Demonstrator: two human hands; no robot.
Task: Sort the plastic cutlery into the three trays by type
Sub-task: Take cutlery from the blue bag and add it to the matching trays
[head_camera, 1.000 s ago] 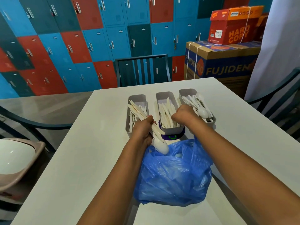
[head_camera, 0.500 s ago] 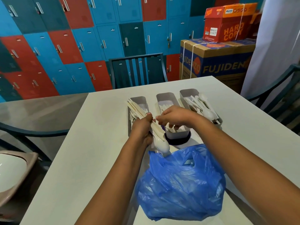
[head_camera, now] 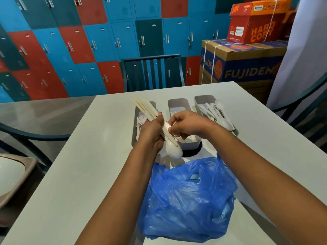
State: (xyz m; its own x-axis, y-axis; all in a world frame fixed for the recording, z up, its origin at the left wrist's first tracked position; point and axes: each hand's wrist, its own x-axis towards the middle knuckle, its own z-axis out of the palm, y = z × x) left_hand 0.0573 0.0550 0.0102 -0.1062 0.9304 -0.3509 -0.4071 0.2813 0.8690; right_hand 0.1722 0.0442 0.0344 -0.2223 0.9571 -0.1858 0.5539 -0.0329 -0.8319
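Holding a bunch of white cutlery (head_camera: 169, 138), the left hand (head_camera: 152, 129) grips it tight over the three trays (head_camera: 179, 103) on the tabletop (head_camera: 88, 156). The right hand (head_camera: 187, 123) pinches one piece. A blue bag (head_camera: 187, 200) lies near.
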